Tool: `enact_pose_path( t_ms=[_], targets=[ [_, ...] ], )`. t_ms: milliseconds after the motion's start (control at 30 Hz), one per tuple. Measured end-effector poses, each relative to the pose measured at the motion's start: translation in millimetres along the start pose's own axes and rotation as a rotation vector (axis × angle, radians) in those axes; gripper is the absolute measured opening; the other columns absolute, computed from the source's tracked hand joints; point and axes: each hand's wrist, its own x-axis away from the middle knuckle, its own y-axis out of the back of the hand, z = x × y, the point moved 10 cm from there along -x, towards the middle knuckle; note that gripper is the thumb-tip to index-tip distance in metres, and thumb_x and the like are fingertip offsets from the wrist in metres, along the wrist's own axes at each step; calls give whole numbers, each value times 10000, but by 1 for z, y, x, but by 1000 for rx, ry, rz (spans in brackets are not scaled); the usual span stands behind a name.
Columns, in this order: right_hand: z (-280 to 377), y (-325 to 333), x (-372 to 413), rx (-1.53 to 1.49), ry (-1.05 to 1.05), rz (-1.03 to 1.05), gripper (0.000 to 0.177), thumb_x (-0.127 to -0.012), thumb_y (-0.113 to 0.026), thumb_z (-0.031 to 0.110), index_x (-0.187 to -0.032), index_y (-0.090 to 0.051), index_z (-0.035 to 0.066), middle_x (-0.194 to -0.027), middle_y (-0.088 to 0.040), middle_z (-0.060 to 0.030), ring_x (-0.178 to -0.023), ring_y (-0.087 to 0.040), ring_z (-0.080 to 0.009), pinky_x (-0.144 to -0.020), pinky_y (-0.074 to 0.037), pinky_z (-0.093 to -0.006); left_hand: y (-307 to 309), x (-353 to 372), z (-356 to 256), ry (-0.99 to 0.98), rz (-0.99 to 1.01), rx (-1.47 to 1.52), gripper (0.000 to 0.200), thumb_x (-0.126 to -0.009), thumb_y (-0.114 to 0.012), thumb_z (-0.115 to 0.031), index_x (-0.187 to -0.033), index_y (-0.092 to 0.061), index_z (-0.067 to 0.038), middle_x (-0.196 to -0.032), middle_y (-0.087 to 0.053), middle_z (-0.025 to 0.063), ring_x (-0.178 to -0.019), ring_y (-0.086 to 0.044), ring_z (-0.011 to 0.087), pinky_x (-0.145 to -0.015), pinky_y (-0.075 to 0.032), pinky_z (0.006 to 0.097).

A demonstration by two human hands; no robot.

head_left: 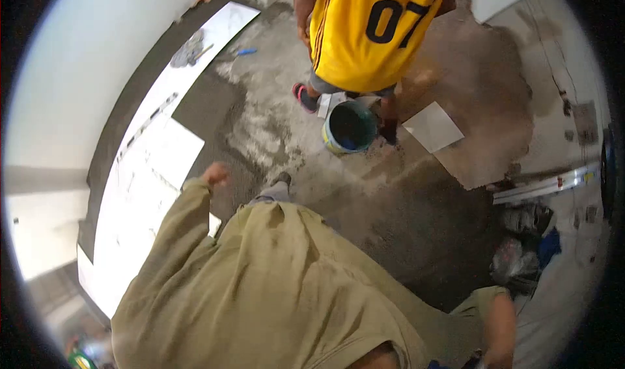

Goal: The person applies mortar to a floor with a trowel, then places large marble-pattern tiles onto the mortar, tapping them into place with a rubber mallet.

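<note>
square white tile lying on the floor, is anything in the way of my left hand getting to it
Yes: the bucket stands roughly on the straight line from your left hand to the square white tile, with a co-worker's leg just past it.

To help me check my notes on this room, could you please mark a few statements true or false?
1. The bucket stands between the yellow shirt and the wearer. True.
2. The number on the yellow shirt is 10. False: it reads 07.
3. The wearer's left hand is gripping the bucket. False: it is away from it, near the white panels.
4. A white square lies to the right of the bucket. True.
</note>
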Motion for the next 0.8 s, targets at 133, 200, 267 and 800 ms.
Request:
enact_pose_path(
  t_ms=[133,200,267,800],
  targets=[
    [69,-6,-72,36,281,43,431,-775,-678,124,-1177,-608,-15,-1144,-626,-123,-923,-598,-183,-819,-486,-313,65,76,-35,-113,-165,401,345,-960,-501,-180,-1264,-599,-50,-1009,-686,102,-823,-662,201,-693,-530,326],
    [77,13,-51,45,387,42,427,-776,-676,127,-1174,-608,-15,-1140,-626,-123,-920,-598,-184,-818,-486,-315,45,68,-14,-155,-184,521,363,-967,-495,-184,-1300,-579,-67,-1066,-680,108,-879,-662,184,-690,-531,306],
    [70,42,-21,42,455,16,423,-778,-674,129,-1171,-609,-14,-1136,-627,-124,-917,-597,-185,-816,-486,-317,8,78,10,-65,-327,528,277,-962,-528,-184,-1202,-614,-75,-1027,-664,105,-877,-647,185,-712,-527,289],
    [125,109,167,290,493,-245,392,-791,-662,149,-1146,-615,-12,-1104,-633,-128,-895,-596,-195,-806,-486,-333,-140,110,127,186,86,107,231,-913,-550,-246,-1096,-606,-117,-904,-640,44,-832,-620,175,-689,-512,348]
  ],
)
